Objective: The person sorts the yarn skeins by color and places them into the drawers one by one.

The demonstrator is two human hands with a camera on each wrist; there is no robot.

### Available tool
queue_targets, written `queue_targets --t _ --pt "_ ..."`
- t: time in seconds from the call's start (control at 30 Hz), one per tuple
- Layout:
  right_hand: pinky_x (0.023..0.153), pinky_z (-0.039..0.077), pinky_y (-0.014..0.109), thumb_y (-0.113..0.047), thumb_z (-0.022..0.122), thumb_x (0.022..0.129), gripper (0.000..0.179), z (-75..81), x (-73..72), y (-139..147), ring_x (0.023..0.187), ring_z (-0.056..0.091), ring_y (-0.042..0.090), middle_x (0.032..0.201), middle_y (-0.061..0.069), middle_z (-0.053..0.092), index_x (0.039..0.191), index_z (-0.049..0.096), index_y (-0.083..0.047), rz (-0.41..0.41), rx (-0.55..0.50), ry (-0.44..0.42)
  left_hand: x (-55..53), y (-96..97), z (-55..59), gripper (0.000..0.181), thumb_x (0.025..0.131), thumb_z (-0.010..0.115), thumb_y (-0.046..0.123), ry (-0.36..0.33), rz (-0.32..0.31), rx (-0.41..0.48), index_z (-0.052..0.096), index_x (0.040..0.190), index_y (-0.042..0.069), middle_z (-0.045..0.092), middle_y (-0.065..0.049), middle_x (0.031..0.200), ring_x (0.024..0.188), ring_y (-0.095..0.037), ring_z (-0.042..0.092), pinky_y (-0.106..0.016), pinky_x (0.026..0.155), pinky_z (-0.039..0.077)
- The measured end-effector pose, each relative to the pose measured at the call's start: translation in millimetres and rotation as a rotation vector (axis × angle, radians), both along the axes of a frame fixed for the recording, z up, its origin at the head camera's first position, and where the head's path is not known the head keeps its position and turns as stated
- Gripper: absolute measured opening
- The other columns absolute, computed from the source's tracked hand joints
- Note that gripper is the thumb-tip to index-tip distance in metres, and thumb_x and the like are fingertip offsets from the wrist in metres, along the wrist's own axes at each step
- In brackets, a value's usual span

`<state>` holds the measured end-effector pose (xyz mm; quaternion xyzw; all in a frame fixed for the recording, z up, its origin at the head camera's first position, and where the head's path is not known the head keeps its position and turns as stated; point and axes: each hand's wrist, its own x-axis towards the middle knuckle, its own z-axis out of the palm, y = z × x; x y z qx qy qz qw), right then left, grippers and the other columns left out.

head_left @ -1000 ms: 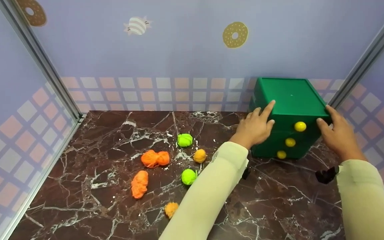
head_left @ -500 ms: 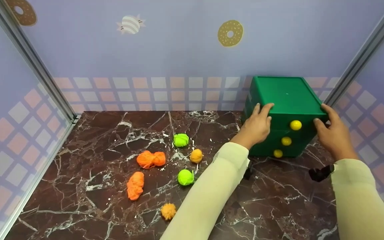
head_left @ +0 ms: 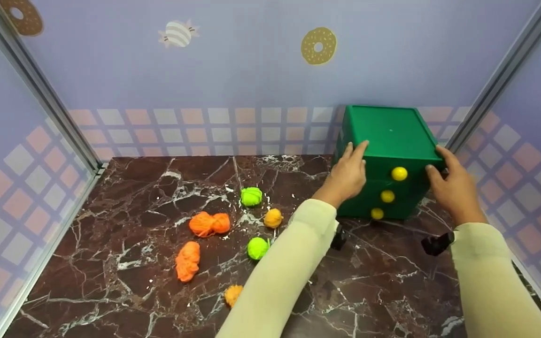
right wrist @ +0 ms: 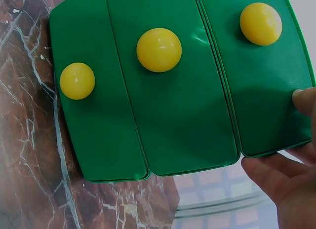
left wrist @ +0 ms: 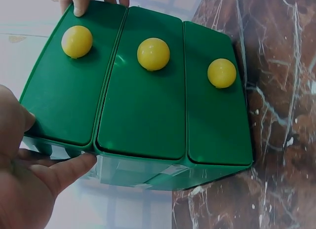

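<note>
A green drawer box [head_left: 395, 134] with three stacked drawers stands at the back right, against the wall. Each drawer front bears a round yellow knob [left wrist: 153, 54]. My left hand [head_left: 347, 176] holds the box's left side near the top, fingers along the side and thumb at the front edge. On the opposite side, my right hand [head_left: 456, 190] grips the upper front corner; its thumb lies on the top drawer's front in the right wrist view [right wrist: 291, 177]. All three drawers are pushed in.
Left of my left arm lie two orange yarn bundles [head_left: 209, 224], two lime-green yarn balls [head_left: 251, 196] and two yellow-orange yarn balls [head_left: 273, 218], one partly behind the sleeve. They lie on a dark marbled tabletop [head_left: 125, 202]. Patterned panels enclose the back and sides.
The drawer box has shifted a little to the left along the wall, with both hands moving along on its sides. The head view has also turned slightly. The yarn stays in place.
</note>
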<state>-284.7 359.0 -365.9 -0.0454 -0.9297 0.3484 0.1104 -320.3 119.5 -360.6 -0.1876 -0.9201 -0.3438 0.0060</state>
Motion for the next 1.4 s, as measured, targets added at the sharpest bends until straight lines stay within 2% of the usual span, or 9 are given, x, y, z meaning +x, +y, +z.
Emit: queue_targets --t 0.13,0.27,0.4,0.53,0.73,0.83,1.1,1.4 --pt "0.086 0.046 0.059 -0.050 0.035 0.100 0.063 -2.1 2.4 -8.6 0.112 0.057 0.047 0.134 0.032 0.051 0.156 0.017 -0.026 -0.013 0.066 0.056 -0.8 -9.6 -0.4 0.050 0.106 0.030 0.026 0.018 0.002 -0.003 0.018 0.154 0.033 0.017 -0.007 0.162 0.134 -0.032 0.047 -0.045 0.109 0.040" --pt "0.080 0.046 0.055 -0.046 0.038 0.101 0.061 -4.1 4.8 -17.6 0.099 0.061 0.044 0.121 0.031 0.059 0.155 0.024 -0.024 -0.012 0.091 0.120 -1.4 -19.7 0.4 0.050 0.106 0.030 0.024 0.030 -0.001 -0.004 0.020 0.155 0.030 0.019 -0.009 0.162 0.137 -0.032 0.043 -0.045 0.111 0.038" --pt "0.089 0.044 0.060 -0.043 0.043 0.100 0.058 -4.3 4.3 -29.1 0.107 0.058 0.045 0.124 0.031 0.058 0.153 0.030 -0.022 -0.003 0.089 0.172 -2.4 -32.7 1.0 0.050 0.106 0.030 0.022 0.059 -0.007 0.002 0.021 0.155 0.027 0.021 -0.011 0.161 0.135 -0.035 0.045 -0.045 0.111 0.038" --pt "0.088 0.045 0.059 -0.043 0.045 0.100 0.058 -3.7 0.6 -43.7 0.107 0.059 0.045 0.125 0.030 0.058 0.152 0.031 -0.024 0.003 0.080 0.180 -5.0 -48.5 0.9 0.050 0.106 0.031 0.020 0.079 0.002 0.026 0.023 0.155 0.024 0.022 -0.013 0.160 0.136 -0.036 0.043 -0.046 0.111 0.038" --pt "0.089 0.047 0.061 -0.042 0.046 0.100 0.056 -3.7 -6.2 -63.4 0.113 0.059 0.046 0.137 0.028 0.052 0.152 0.033 -0.026 0.032 0.071 0.188 -9.4 -69.0 0.1 0.051 0.105 0.032 0.019 0.091 0.034 0.039 0.023 0.155 0.023 0.023 -0.012 0.160 0.142 -0.032 0.035 -0.044 0.115 0.033" --pt "0.087 0.048 0.061 -0.040 0.047 0.100 0.055 -5.3 -9.2 -70.5 0.111 0.060 0.046 0.136 0.027 0.053 0.151 0.034 -0.025 0.053 0.074 0.199 -12.0 -76.4 -1.1 0.050 0.105 0.032 0.018 0.096 0.044 0.041 0.023 0.155 0.022 0.023 -0.011 0.161 0.144 -0.029 0.032 -0.043 0.116 0.030" --pt "0.091 0.046 0.061 -0.035 0.048 0.101 0.053 -8.7 -16.8 -82.7 0.112 0.059 0.046 0.133 0.027 0.055 0.150 0.036 -0.021 0.091 0.079 0.237 -14.8 -91.2 -4.0 0.050 0.106 0.029 0.019 0.061 0.055 0.068 0.020 0.155 0.024 0.019 -0.008 0.162 0.146 -0.028 0.029 -0.043 0.117 0.029" --pt "0.094 0.045 0.060 -0.037 0.049 0.100 0.054 -9.4 -21.8 -96.1 0.116 0.057 0.044 0.135 0.026 0.054 0.150 0.037 -0.024 0.104 0.061 0.225 -16.0 -106.1 -2.7 0.050 0.107 0.027 0.021 0.024 0.076 0.066 0.017 0.156 0.026 0.016 -0.005 0.163 0.149 -0.023 0.021 -0.043 0.119 0.025"
